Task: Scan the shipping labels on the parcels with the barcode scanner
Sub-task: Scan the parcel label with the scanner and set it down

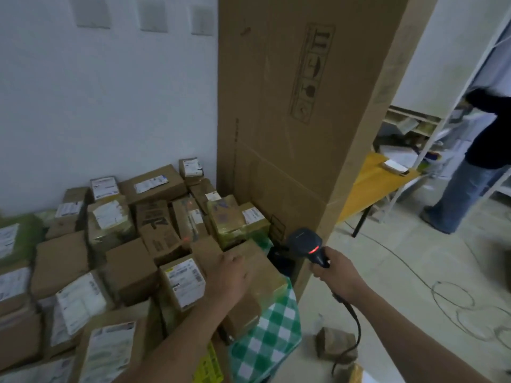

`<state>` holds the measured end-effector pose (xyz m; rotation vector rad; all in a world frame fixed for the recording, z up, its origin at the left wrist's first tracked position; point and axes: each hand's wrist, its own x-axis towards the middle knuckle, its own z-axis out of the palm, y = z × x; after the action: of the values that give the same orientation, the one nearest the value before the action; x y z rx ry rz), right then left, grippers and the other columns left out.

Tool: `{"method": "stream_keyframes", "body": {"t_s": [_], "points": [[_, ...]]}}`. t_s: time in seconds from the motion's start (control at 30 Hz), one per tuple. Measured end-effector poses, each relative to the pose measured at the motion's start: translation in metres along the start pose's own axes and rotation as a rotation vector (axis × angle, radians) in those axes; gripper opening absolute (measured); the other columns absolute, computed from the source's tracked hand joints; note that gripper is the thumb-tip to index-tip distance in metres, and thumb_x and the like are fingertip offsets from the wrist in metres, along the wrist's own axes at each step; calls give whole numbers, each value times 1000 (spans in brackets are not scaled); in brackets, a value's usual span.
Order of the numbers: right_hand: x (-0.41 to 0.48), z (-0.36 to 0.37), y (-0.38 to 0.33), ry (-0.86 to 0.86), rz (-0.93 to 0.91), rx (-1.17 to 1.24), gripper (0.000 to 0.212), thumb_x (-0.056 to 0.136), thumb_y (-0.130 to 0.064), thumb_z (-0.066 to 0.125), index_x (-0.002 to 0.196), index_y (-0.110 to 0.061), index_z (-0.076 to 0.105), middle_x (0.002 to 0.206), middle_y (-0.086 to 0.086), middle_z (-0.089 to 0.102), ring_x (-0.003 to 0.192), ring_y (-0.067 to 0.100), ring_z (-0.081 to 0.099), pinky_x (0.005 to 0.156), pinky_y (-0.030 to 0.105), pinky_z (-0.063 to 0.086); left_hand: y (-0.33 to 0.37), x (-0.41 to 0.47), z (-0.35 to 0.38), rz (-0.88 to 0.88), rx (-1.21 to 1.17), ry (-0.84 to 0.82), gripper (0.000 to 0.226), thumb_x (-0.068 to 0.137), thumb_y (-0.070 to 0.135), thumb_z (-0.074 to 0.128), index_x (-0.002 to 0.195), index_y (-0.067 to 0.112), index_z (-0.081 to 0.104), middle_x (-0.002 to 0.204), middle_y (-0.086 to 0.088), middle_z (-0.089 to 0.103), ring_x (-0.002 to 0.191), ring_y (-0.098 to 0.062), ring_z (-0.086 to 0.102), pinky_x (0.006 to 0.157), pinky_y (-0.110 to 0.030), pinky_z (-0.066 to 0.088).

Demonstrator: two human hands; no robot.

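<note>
The right hand [336, 268] was closed around the grip of the corded barcode scanner [307, 244], held at the right edge of the pile with its red light on and its head aimed left and far. Red scan spots fell on a taped parcel [190, 219] in the middle of the pile, so that parcel seemed to be the one in hand. The left hand [229, 275] lay flat and open on a plain brown box [249, 283] at the near right, gripping nothing. Dozens of cardboard parcels covered the table with the green checked cloth [272, 335], most with white shipping labels [184, 281] facing up. Nothing showed which labels had been read, so progress could not be told; judging by the crowded pile, much scanning likely remained. A tall carton [304, 106] stood behind.
</note>
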<state>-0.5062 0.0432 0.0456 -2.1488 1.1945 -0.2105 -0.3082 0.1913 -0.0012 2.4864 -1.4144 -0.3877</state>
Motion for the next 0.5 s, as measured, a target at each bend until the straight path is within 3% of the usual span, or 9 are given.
{"method": "stream_keyframes", "body": {"t_s": [0.17, 0.3, 0.5], "points": [[59, 8, 28, -52, 43, 60, 9, 91, -21, 64, 90, -14, 60, 85, 11, 65, 77, 22, 60, 63, 29, 41, 19, 65, 34, 101, 60, -105, 46, 99, 38, 50, 141, 19, 45, 144, -2, 41, 130, -20, 41, 103, -34, 41], [101, 19, 49, -95, 55, 38, 29, 91, -23, 65, 70, -26, 45, 69, -3, 53, 65, 11, 51, 57, 21, 36, 22, 118, 59, 107, 85, -206, 59, 97, 33, 54, 151, 23, 33, 149, -3, 34, 138, -24, 33, 107, -40, 39], [147, 29, 70, -180, 96, -19, 14, 91, -24, 64, 96, -18, 52, 91, 3, 60, 84, 21, 57, 65, 27, 40, 22, 161, 93, 79, 244, -405, 64, 99, 49, 44, 156, 33, 20, 163, -13, 5, 150, -37, 0, 120, -51, 10]]}}
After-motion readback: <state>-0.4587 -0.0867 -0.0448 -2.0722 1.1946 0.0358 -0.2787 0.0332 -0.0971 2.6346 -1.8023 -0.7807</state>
